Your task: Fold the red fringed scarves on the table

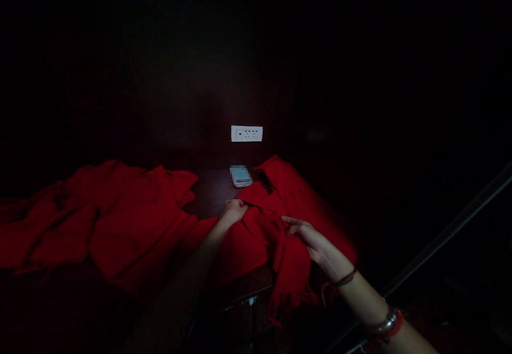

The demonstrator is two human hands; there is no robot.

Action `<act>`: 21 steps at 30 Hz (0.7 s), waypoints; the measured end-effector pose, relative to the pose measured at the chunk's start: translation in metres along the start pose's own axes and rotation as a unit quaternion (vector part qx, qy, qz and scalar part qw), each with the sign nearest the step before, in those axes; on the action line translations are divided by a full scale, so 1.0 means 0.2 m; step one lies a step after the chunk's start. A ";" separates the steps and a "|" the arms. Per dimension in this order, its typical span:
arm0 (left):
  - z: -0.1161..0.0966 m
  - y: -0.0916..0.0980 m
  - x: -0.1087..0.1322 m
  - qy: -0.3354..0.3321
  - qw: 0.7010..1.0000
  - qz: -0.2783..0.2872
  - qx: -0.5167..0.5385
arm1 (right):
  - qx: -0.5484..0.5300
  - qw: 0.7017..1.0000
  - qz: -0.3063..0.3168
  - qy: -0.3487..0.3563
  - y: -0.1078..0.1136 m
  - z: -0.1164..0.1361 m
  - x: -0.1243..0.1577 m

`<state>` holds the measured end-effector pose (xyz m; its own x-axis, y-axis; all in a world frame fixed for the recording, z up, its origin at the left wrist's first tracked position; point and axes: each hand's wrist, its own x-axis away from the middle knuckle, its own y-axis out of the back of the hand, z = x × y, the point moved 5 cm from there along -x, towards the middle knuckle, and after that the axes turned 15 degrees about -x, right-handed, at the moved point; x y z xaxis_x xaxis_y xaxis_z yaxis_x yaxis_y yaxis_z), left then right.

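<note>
Red cloth [244, 244] below the socket [247, 134]

It spreads across the table [212, 187] to the socket's either side. The left hand [234, 211] pinches a fold; the right hand [308, 235], fingers half bent, touches cloth, its hold impossible to tell.

- Free room: a bare patch of the desk [211, 191] toward its back edge, left of the blurred blue item [240, 175], reachable from above.
- Obstacle, left: red cloth [132, 220] lies in raised folds and closes that side of the patch.
- Obstacle, right: more cloth, peaked near the back edge, just beside the blue item.
- Obstacle, centre: the left hand [234, 211] and right hand [306, 235], both on cloth, a gap of cloth-covered desk between them.
- Front edge: exposed at mid-length; fringed cloth hangs past it farther right.
- Outer areas: too dark to judge.
</note>
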<state>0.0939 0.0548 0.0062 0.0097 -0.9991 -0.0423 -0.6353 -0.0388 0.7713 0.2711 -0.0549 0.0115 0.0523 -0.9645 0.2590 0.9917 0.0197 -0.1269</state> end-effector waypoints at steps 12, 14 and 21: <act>-0.02 0.06 0.09 0.005 0.934 -0.002 -0.358 | 0.473 0.858 -0.034 0.195 -0.01 0.01 -0.02; -0.02 0.05 0.09 0.008 0.931 0.001 -0.365 | 0.513 0.836 -0.033 0.193 -0.01 0.02 0.00; 0.05 -0.01 0.07 0.041 0.923 0.023 -0.382 | 0.536 0.813 -0.063 0.219 -0.02 0.07 0.02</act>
<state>0.0884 0.0416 -0.0018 0.0743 -0.9969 0.0253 0.0929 0.0322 0.9952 0.2691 -0.0548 0.0256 0.1281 -0.9734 -0.1897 0.5299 -0.0945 0.8428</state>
